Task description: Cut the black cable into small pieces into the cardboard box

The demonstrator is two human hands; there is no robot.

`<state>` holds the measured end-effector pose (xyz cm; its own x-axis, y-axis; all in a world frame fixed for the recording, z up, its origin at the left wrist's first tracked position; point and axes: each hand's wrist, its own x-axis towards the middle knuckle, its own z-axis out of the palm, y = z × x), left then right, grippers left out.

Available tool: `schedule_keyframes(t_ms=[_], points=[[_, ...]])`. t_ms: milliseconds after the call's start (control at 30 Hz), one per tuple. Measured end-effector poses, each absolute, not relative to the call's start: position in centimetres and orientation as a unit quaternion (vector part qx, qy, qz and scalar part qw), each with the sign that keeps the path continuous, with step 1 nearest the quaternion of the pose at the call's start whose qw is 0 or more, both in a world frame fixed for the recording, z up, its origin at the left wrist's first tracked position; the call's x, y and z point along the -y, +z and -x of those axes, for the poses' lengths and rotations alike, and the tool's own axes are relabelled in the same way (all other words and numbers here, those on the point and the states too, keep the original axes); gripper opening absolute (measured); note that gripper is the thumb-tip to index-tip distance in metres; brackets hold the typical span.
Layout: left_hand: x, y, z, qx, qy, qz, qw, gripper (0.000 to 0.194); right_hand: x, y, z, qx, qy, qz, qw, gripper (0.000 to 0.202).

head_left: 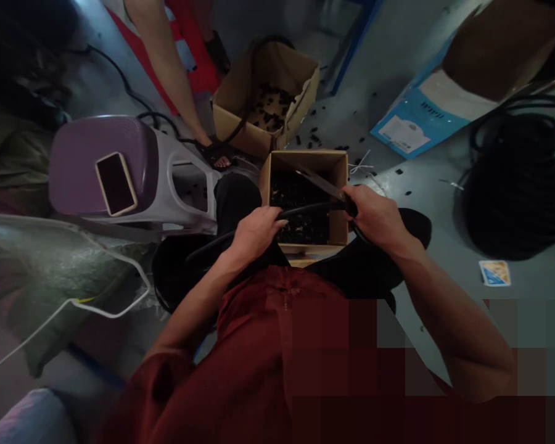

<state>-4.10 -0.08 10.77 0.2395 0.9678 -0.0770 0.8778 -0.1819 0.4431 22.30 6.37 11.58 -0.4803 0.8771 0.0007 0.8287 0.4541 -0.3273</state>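
Note:
Over an open cardboard box (341, 226) between my knees, my left hand (258, 233) is closed on a black cord (312, 209). The cord stretches across to my right hand (378, 214). That hand is wrapped round the dark handle of a pair of scissors (321, 184), whose metal blades point to the upper left above the box. Whether my right fingers also grip the cord I cannot tell. Small black cut pieces (300, 229) lie in the box. The cord's other end runs back past my left wrist toward my lap.
A second cardboard box (238, 128) with black pieces stands ahead, beside a co-worker's arm (166, 55). On the left, a phone (116, 184) lies on a purple-topped stool (74, 154). To the right are a blue-and-white carton (425, 117) and a black coiled bundle (513, 191). Black bits litter the floor.

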Motion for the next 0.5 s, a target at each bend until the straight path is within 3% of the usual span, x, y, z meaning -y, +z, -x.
schedule_keyframes(t_ms=[300,500], points=[[5.9,9.9,12.7,-0.744,0.097,-0.614,0.245,0.028,-9.1,9.3,-25.5,0.803,0.132,0.574,0.088,0.029],[5.4,10.1,12.3,-0.728,0.028,-0.623,0.284,0.030,-9.8,8.2,-26.4,0.805,0.130,0.575,0.070,0.030]])
